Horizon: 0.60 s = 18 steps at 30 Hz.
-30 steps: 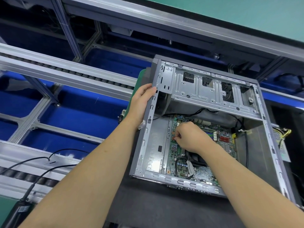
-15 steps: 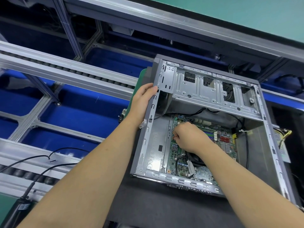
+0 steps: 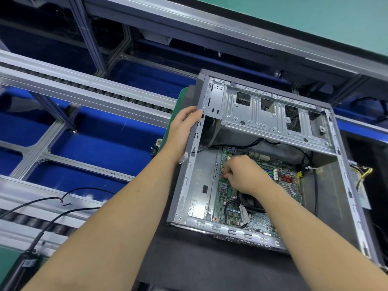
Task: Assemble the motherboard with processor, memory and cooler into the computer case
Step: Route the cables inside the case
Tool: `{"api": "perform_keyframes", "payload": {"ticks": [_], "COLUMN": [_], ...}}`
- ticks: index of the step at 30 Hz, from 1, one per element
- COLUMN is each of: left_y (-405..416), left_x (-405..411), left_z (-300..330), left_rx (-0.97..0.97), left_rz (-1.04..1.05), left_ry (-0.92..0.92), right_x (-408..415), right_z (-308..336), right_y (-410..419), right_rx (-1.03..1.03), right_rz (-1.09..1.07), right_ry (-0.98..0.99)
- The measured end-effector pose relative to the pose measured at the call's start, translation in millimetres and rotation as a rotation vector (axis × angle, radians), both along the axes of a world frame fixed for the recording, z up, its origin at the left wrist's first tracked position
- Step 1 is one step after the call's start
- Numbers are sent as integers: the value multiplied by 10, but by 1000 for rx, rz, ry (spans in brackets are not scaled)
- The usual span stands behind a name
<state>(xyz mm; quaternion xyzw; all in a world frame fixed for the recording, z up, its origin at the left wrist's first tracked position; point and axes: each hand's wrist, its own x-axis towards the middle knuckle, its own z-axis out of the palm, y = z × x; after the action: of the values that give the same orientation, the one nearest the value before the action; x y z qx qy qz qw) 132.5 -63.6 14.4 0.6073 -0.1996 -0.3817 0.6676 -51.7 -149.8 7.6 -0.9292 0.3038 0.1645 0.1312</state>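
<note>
The grey computer case (image 3: 344, 185) lies open on its side on a black mat. The green motherboard (image 3: 230, 210) sits inside on the case floor, with memory slots (image 3: 270, 172) and a dark cooler (image 3: 249, 201) partly hidden under my right wrist. My left hand (image 3: 183, 129) grips the case's left wall, thumb on the rim. Reaching into the case, my right hand (image 3: 241, 175) has its fingers curled, and the fingertips pinch a small part against the board's left edge. The part itself is too small to identify.
The drive cage (image 3: 268, 116) spans the case's far end. Black cables (image 3: 227, 203) loop over the board. Yellow power wires (image 3: 364, 174) hang outside the right wall. Roller conveyor rails (image 3: 84, 89) run at left. Black leads (image 3: 63, 199) and a handheld tool (image 3: 23, 263) lie at lower left.
My right hand has shifted slightly along the motherboard's left edge, fingertips still pinched. My left hand keeps its hold on the case wall.
</note>
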Motion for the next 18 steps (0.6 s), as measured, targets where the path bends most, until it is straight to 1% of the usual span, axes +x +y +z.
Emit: {"api": "perform_keyframes", "payload": {"ticks": [3,6,18], "left_y": [-1,-2,-7], "left_x": [-3,1,4], "left_z": [1,-3,-14], "left_rx": [3,-1,-10], "left_rz": [-2,4,6], "left_ry": [1,1,11], "right_x": [-17,-18,-20], "right_z": [15,4,-7], "right_y": [-20,-9,29], "right_rx": [4,-14,-68], "right_rz": [-25,-9,62], "right_ry": [-19,8,9]}}
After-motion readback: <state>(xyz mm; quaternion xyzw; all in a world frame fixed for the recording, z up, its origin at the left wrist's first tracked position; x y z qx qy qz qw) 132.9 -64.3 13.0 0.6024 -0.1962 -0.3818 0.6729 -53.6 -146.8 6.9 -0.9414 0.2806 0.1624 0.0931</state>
